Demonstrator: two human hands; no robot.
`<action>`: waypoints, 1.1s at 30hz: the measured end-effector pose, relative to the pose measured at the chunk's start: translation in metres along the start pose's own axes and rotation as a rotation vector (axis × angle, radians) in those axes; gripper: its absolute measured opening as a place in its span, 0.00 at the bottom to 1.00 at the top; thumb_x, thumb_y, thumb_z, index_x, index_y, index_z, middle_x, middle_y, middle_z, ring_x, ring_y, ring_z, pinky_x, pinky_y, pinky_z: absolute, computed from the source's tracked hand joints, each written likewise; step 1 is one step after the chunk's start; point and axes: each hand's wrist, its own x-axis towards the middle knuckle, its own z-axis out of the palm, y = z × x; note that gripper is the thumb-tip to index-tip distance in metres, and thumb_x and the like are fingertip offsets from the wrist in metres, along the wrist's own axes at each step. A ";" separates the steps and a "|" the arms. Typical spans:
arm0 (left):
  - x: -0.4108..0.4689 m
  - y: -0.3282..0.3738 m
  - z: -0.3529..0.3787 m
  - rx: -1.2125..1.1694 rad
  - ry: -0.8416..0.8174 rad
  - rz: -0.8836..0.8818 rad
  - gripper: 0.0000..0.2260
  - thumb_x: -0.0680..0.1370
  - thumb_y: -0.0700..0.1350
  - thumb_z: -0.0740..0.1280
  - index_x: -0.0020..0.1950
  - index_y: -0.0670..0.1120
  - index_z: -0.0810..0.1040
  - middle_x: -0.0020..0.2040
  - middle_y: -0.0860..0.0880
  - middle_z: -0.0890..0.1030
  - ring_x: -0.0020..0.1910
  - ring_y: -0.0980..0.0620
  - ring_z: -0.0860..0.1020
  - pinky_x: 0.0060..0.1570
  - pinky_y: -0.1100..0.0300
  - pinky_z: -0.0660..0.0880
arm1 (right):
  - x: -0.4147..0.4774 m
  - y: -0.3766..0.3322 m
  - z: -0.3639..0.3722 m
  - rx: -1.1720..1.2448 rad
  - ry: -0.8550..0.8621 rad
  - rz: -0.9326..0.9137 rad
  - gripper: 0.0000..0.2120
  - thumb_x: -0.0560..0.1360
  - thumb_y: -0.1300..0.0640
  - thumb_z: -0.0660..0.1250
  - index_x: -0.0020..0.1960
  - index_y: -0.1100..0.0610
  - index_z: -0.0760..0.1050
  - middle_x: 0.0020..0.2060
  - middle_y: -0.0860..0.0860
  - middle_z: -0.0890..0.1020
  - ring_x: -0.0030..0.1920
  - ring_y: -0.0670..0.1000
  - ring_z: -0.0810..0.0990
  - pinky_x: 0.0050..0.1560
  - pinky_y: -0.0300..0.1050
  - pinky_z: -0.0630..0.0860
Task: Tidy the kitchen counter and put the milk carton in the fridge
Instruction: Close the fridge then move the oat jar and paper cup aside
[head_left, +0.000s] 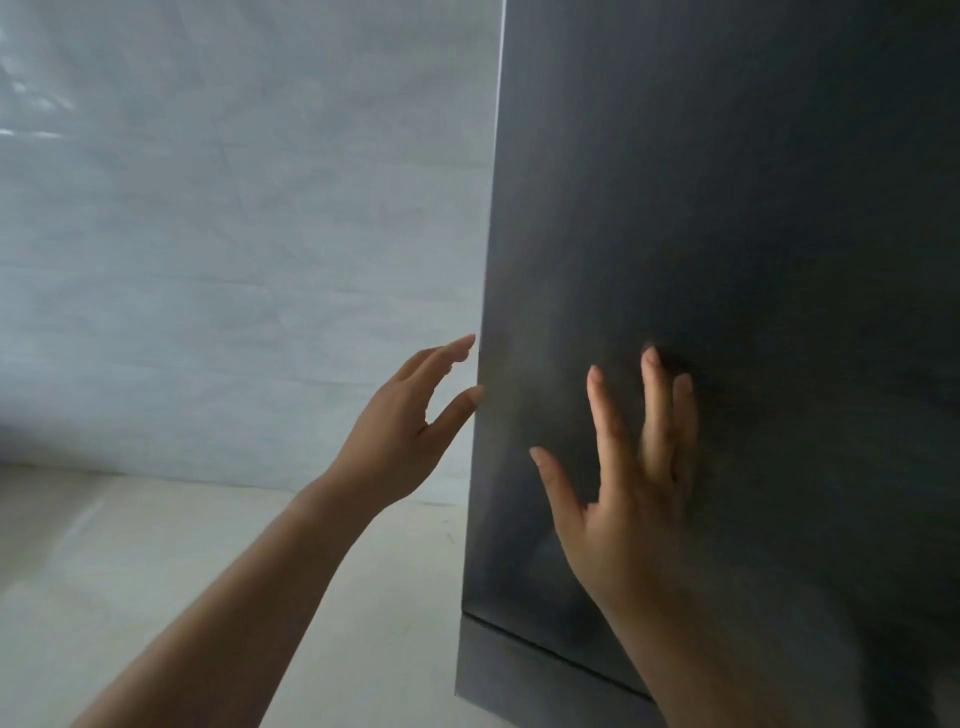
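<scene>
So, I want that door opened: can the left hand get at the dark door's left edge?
Probably yes: the left hand is open, fingertips right at the left edge of the dark door, nothing between them.

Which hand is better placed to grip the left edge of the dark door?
Left, most likely. The left hand is right at the left edge of the dark door, thumb and fingers apart. The right hand lies with spread fingers on the door's flat face, away from that edge.
</scene>
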 end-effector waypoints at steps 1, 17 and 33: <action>-0.016 -0.001 0.000 0.007 0.018 -0.040 0.26 0.74 0.62 0.53 0.71 0.57 0.63 0.67 0.57 0.71 0.63 0.61 0.69 0.42 0.72 0.69 | -0.008 -0.002 -0.001 0.073 -0.023 0.005 0.32 0.72 0.41 0.67 0.70 0.56 0.66 0.72 0.59 0.63 0.73 0.59 0.57 0.71 0.56 0.60; -0.372 0.037 0.013 -0.327 0.460 -0.957 0.16 0.73 0.59 0.59 0.57 0.57 0.75 0.53 0.61 0.80 0.54 0.62 0.78 0.49 0.74 0.70 | -0.184 -0.091 -0.047 1.009 -1.359 0.051 0.21 0.74 0.40 0.56 0.63 0.46 0.68 0.62 0.38 0.71 0.63 0.38 0.69 0.59 0.27 0.66; -0.647 0.009 -0.153 -0.267 0.998 -1.442 0.16 0.70 0.65 0.57 0.54 0.64 0.73 0.52 0.71 0.76 0.54 0.69 0.74 0.43 0.75 0.70 | -0.309 -0.398 -0.027 1.070 -1.768 -0.526 0.14 0.72 0.38 0.56 0.54 0.40 0.71 0.54 0.35 0.75 0.57 0.38 0.73 0.56 0.41 0.74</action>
